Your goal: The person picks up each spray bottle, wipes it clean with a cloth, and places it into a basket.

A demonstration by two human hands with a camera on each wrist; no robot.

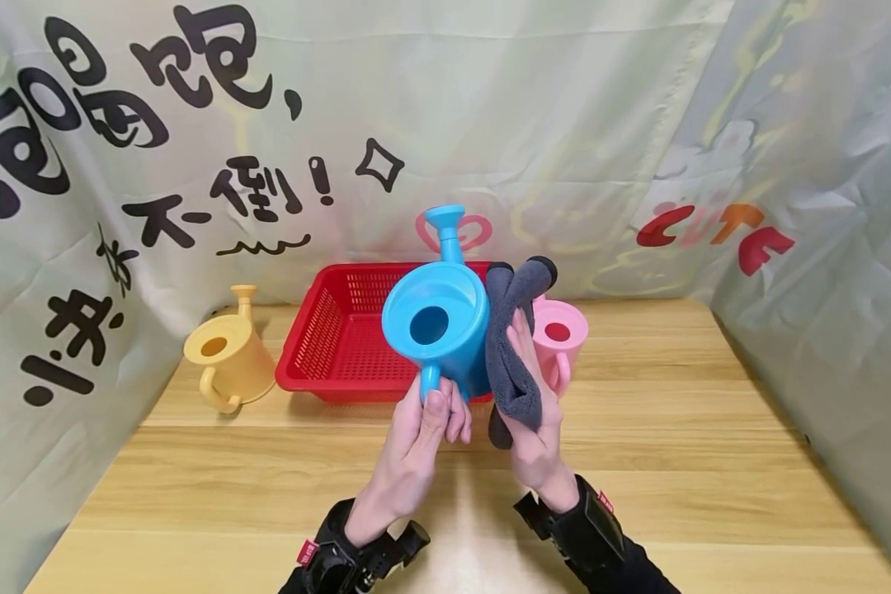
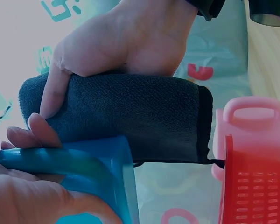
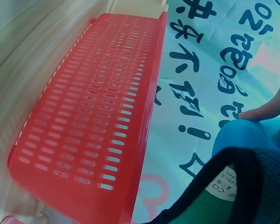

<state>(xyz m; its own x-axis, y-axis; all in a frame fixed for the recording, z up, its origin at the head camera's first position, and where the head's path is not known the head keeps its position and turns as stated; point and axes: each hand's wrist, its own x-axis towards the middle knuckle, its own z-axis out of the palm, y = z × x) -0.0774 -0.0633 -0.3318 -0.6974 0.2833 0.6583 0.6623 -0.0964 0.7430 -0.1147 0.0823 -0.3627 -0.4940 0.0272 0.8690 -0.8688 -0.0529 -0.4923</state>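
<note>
A blue watering can (image 1: 460,351) hangs above the table, tilted so its top opening shows, its spout pointing away. My left hand (image 1: 416,437) grips it by the handle, thumb on top. My right hand (image 1: 538,437) holds a folded dark grey cloth (image 1: 516,363) along the can's right side. In the left wrist view, the cloth (image 2: 130,112) spans the space between the can (image 2: 98,163) and the right hand (image 2: 126,42), with one finger over its face. From the right wrist, the cloth's black edge (image 3: 245,163) partly covers the can (image 3: 238,133).
A red perforated basket (image 1: 341,363) stands on the wooden table behind the can. A yellow watering can (image 1: 241,355) is left of it. Partly behind the cloth, a pink watering can (image 1: 572,330) stands at the right. Printed fabric (image 1: 549,124) encloses the table's back and sides.
</note>
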